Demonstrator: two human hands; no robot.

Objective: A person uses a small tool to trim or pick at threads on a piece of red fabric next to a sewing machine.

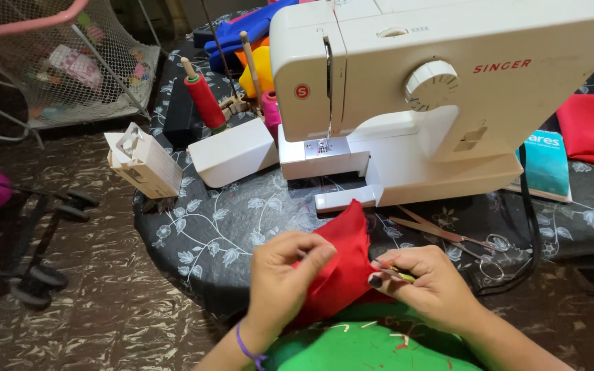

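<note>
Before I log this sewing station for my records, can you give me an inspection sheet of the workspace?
Surface: round table under a black cloth with a pale leaf print.
Job's things: red fabric pinched between both hands; white sewing machine behind it.
Clutter: scissors, red thread spool, white cover piece, white accessory box, teal booklet, folded coloured cloths at the back.
Hands: left hand grips the fabric; right hand holds it with a small thin tool, kind unclear.
Cables: black cord runs off the table's right edge.
Surroundings: mesh basket and a wheeled frame on the left; patterned floor.
</note>
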